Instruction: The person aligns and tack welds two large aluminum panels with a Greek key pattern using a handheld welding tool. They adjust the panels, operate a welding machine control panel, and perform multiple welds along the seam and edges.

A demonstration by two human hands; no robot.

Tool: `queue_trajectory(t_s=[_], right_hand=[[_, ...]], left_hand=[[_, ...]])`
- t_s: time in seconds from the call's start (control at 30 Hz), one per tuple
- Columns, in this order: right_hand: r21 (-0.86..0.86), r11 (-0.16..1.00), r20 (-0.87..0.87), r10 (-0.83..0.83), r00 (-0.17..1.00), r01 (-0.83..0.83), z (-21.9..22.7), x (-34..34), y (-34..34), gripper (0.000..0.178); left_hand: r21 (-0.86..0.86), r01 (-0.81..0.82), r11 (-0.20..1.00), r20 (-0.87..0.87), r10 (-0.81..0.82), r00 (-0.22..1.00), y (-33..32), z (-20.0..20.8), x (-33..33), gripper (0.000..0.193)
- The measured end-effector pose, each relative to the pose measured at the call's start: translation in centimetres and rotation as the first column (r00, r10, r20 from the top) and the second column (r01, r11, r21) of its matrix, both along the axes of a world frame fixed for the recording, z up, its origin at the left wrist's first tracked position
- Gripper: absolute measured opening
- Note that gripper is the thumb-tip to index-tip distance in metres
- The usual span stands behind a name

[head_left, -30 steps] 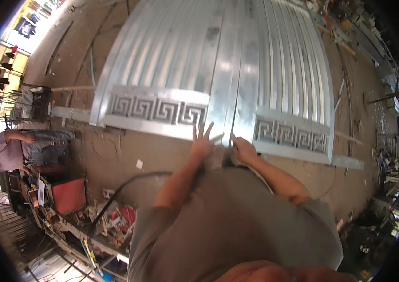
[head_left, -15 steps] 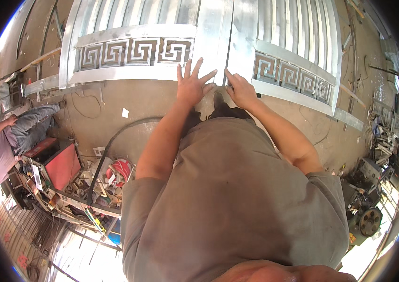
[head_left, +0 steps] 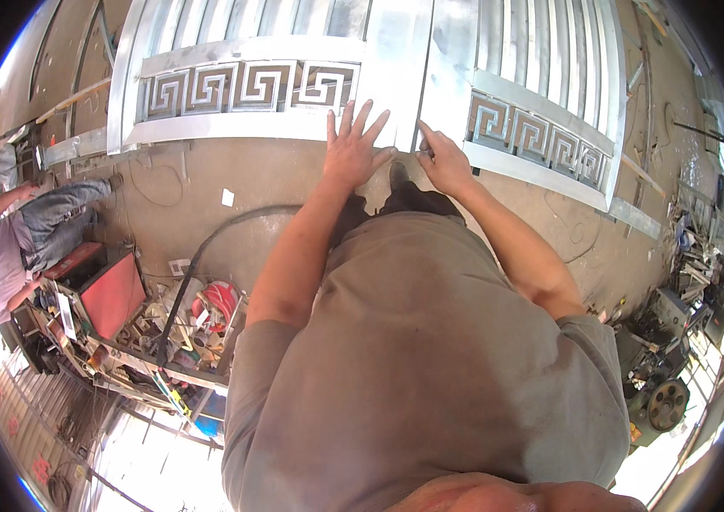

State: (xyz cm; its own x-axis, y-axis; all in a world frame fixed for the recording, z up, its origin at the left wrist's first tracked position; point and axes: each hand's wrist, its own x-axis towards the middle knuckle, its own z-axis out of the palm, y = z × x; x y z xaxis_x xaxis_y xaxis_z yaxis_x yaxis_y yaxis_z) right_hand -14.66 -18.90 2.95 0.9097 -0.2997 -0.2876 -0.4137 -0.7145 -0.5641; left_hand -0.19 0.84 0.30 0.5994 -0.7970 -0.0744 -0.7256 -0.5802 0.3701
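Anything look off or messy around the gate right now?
Nothing on the metal gate itself looks bent or damaged. The left hand lies flat and open on its bottom rail, the right hand beside it. The cart at left is heaped with jumbled tools, and a black hose trails across the floor.

The metal gate [head_left: 379, 77] lay flat on the floor across the top of the frame. Left hand [head_left: 351, 152] sat spread on its lower edge near the middle seam, right hand [head_left: 444, 162] just to the right of it, also on the edge. A hose [head_left: 208, 247] curved down from centre to lower left, ending at a cluttered cart [head_left: 148, 333]. Far left — another person [head_left: 12, 247] crouched. Far right edge — a machine [head_left: 665, 375].
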Motion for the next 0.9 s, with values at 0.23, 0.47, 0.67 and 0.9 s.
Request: queue_trajectory(t_s=[0.23,0.47,0.67,0.9], right_hand=[[0.225,0.952,-0.006,-0.21,0.978,0.206,-1.3,-0.3,-0.7,0.058],[0.307,0.927,-0.028,-0.219,0.975,0.217,1.1,1.4,-0.8,0.04],[0.488,0.77,-0.029,0.484,0.875,-0.41,3.3,2.8,1.3,0.041],[0.652,0.299,0.013,0.914,0.405,-0.697,0.6,-0.2,4.8,0.025]], left_hand=[[-0.088,-0.175,0.981,0.049,0.18,0.982,4.9,0.2,-1.2,0.075],[-0.062,-0.694,0.717,-0.032,0.693,0.72,15.7,-3.0,-11.3,0.045],[0.364,-0.931,0.027,-0.288,0.954,-0.085,16.1,-4.5,-33.2,0.029],[0.675,-0.716,-0.179,-0.449,0.669,-0.592,-4.0,-9.1,-60.6,0.042]])
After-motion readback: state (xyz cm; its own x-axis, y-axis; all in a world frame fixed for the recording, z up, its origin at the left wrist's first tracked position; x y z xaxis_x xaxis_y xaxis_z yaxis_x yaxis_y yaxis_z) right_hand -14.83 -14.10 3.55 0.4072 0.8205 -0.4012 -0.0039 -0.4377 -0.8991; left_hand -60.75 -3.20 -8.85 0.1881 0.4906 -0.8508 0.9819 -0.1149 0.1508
